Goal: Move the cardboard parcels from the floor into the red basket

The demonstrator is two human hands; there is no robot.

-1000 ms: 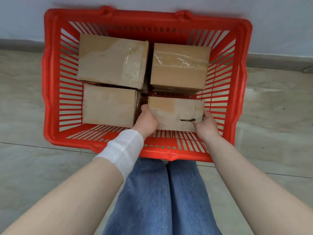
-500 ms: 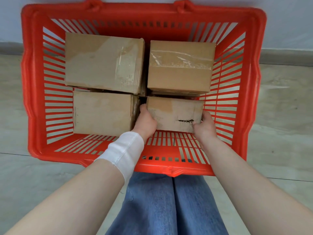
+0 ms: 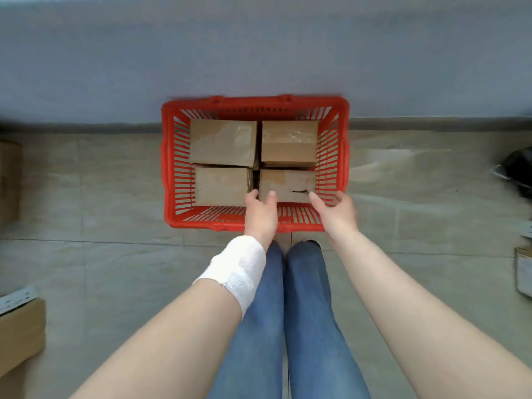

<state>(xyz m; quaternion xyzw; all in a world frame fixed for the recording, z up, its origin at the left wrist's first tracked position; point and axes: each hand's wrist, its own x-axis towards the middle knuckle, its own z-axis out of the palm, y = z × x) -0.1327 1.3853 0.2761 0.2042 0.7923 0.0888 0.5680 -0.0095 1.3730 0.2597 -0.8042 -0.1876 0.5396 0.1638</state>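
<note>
Presently we find the red basket (image 3: 168, 168) standing on the tiled floor (image 3: 417, 197), its far side against the grey wall (image 3: 259, 47). Four cardboard parcels lie inside it in two rows of two. In the far row we record the far-left parcel (image 3: 223, 142) and the far-right parcel (image 3: 289, 145), both sitting higher than the near row. In the near row we record the near-left parcel (image 3: 221, 186) and the near-right parcel (image 3: 286, 185); the latter shows a dark tear toward its right end. A strip of bare basket bottom remains between the near row and the near wall of the basket.

Our left hand (image 3: 260, 214) is above the near rim with fingers loosely spread and empty; thumb and a fingertip reach up over the near-left corner of the near-right parcel, though we cannot tell whether they touch it. A white bandage (image 3: 239, 272) wraps the left wrist. Our right hand (image 3: 335, 211) is likewise spread and empty, just beside the near-right corner of the same parcel, holding nothing.

Blue jeans (image 3: 288, 326) appear below, between the arms. A further cardboard box (image 3: 20, 332) lies on the floor at the near left edge, well apart from the basket. A dark object (image 3: 518, 171) at the far right edge is too blurred to identify.
</note>
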